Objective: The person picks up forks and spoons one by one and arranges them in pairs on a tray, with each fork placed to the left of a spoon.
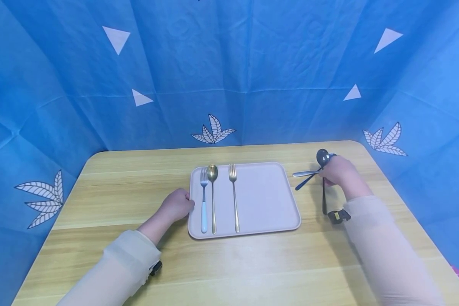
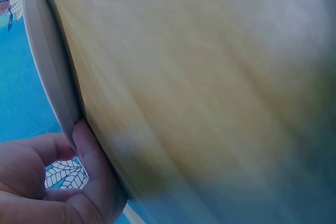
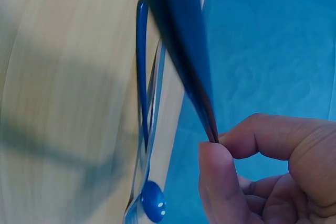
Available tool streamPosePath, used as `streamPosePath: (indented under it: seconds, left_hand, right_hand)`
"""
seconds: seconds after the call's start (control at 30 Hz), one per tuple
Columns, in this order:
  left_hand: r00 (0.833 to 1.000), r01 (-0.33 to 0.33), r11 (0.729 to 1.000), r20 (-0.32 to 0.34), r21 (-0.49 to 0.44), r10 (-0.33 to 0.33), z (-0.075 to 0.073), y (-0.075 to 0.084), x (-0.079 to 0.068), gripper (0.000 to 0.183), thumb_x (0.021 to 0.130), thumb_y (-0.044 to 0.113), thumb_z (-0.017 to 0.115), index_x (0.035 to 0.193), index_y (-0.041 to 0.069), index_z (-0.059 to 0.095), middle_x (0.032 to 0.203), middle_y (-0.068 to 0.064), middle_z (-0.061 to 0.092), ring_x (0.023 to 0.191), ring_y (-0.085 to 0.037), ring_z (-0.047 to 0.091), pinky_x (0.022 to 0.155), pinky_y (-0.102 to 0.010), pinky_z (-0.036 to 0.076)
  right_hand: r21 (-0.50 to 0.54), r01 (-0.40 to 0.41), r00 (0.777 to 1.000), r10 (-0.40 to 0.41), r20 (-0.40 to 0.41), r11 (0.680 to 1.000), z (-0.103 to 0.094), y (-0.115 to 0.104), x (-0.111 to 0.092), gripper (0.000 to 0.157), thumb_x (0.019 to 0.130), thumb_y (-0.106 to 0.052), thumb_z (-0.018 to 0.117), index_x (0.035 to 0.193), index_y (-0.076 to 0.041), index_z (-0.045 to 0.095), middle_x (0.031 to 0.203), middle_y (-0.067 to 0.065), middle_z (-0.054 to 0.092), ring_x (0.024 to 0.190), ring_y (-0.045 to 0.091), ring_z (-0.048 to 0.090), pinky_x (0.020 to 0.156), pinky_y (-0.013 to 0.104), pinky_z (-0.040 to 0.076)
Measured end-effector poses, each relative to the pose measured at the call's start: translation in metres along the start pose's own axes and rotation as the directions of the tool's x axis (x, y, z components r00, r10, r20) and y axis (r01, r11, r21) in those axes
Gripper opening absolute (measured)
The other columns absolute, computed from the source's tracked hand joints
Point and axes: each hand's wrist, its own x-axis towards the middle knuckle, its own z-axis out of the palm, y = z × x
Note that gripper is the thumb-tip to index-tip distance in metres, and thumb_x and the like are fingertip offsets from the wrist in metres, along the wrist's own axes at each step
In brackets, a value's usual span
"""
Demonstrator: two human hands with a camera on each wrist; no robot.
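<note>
My left hand (image 1: 175, 205) grips the left rim of a pale pink tray (image 1: 265, 199); in the left wrist view, thumb and finger pinch the tray's edge (image 2: 50, 56). On the tray lie a fork with a light blue handle (image 1: 204, 214), a gold spoon (image 1: 212, 173) and a gold fork (image 1: 233, 174), roughly parallel. To the right of the tray, my right hand (image 1: 339, 171) pinches a black spoon (image 1: 322, 157) by its handle (image 3: 189, 72). Beneath it, a silver handle (image 1: 305, 173) and a dark blue handle (image 1: 303, 183) cross on the table; the hand partly hides them.
The wooden table (image 1: 229, 272) has blue curtains (image 1: 229, 63) behind and at both sides. In the right wrist view, a shiny spoon bowl (image 3: 153, 202) is among the overlapping cutlery on the table.
</note>
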Motion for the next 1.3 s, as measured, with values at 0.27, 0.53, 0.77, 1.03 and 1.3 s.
streamPosePath:
  seconds: [0.27, 0.53, 0.77, 1.03, 1.3]
  left_hand:
    - [1.000, -0.008, 1.000, 0.002, 0.002, 0.008, 0.000, 0.000, 0.001, 0.027, 0.090, 0.008, 0.050, 0.064, 0.012, 0.043, 0.060, 0.000, 0.044, 0.053, -0.015, 0.042, 0.051, -0.028, 0.037]
    - [1.000, 0.004, 1.000, 0.011, 0.001, -0.004, 0.001, -0.002, 0.003, 0.026, 0.090, 0.008, 0.050, 0.065, 0.011, 0.045, 0.061, -0.001, 0.046, 0.054, -0.015, 0.044, 0.052, -0.028, 0.038]
    - [1.000, 0.005, 1.000, 0.007, 0.009, -0.005, 0.000, -0.001, 0.003, 0.024, 0.089, 0.008, 0.051, 0.066, 0.011, 0.045, 0.063, -0.002, 0.046, 0.056, -0.017, 0.044, 0.053, -0.029, 0.038]
    - [1.000, 0.011, 1.000, 0.011, 0.003, -0.011, 0.000, 0.001, 0.003, 0.022, 0.089, 0.008, 0.051, 0.068, 0.010, 0.046, 0.064, -0.003, 0.047, 0.056, -0.017, 0.045, 0.053, -0.029, 0.038]
    - [1.000, 0.010, 1.000, 0.012, 0.006, -0.010, -0.001, 0.000, 0.002, 0.021, 0.088, 0.008, 0.052, 0.068, 0.010, 0.046, 0.065, -0.003, 0.047, 0.056, -0.017, 0.045, 0.053, -0.029, 0.038]
  right_hand:
    - [0.042, 0.003, 1.000, -0.002, -0.013, 0.999, 0.005, -0.017, -0.004, 0.022, 0.091, -0.014, 0.060, 0.092, 0.006, 0.067, 0.068, 0.010, 0.070, 0.064, 0.022, 0.071, 0.076, 0.041, 0.052]
    - [0.037, 0.031, 0.999, -0.031, 0.019, 0.999, 0.010, -0.030, -0.006, 0.024, 0.092, -0.014, 0.060, 0.098, 0.009, 0.066, 0.072, 0.012, 0.071, 0.060, 0.017, 0.070, 0.069, 0.036, 0.057]
    - [0.037, 0.064, 0.998, -0.064, 0.020, 0.997, 0.017, -0.041, -0.006, 0.017, 0.091, -0.013, 0.060, 0.081, 0.000, 0.062, 0.074, 0.013, 0.071, 0.067, 0.022, 0.072, 0.064, 0.031, 0.055]
    - [0.026, 0.073, 0.997, -0.073, 0.016, 0.997, 0.024, -0.053, -0.009, 0.021, 0.091, -0.015, 0.061, 0.072, -0.007, 0.057, 0.072, 0.010, 0.069, 0.072, 0.025, 0.074, 0.085, 0.045, 0.053]
    - [0.029, 0.107, 0.994, -0.107, -0.006, 0.994, 0.041, -0.065, -0.008, 0.036, 0.089, -0.013, 0.060, 0.057, -0.014, 0.044, 0.054, 0.000, 0.056, 0.063, 0.022, 0.070, 0.069, 0.034, 0.051]
